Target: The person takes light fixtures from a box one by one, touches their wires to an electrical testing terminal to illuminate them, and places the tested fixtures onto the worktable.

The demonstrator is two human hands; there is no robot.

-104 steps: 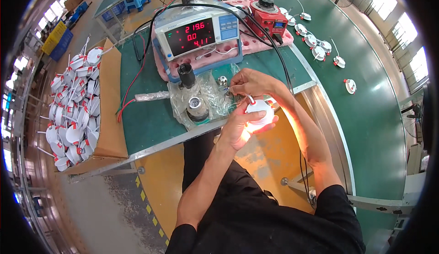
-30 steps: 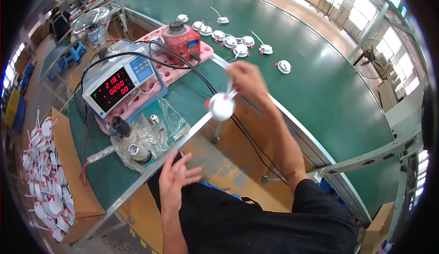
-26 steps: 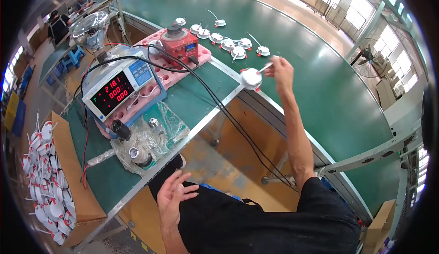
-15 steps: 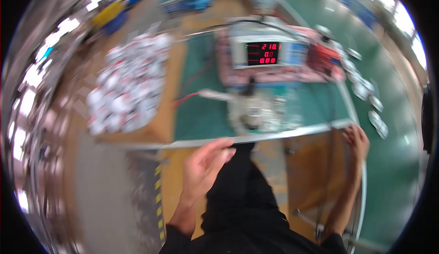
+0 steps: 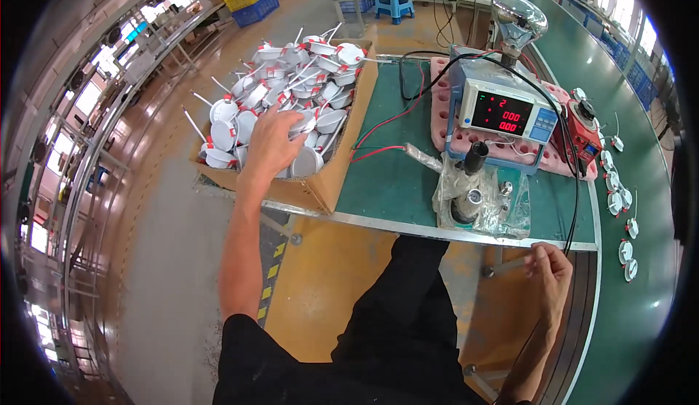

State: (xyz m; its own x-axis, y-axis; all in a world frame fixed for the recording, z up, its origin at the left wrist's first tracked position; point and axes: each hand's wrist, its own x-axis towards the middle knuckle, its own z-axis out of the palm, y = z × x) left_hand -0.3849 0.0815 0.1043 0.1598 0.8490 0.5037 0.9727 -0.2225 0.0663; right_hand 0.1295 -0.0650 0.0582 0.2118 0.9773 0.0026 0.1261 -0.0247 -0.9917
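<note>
one bare left hand (image 5: 273,139), one bare right hand (image 5: 551,277), dozens of round white lamps with red clips (image 5: 318,76), too heaped to count exactly, one brown cardboard box (image 5: 351,139), at least eight similar lamps (image 5: 614,202) on one long green surface (image 5: 659,252), one grey-white meter (image 5: 502,112)

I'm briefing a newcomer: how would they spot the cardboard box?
Find the near green table. At its left end stands an open cardboard box, heaped with white round lamps. It is plain brown, unlike the pale meter to its right.
</note>
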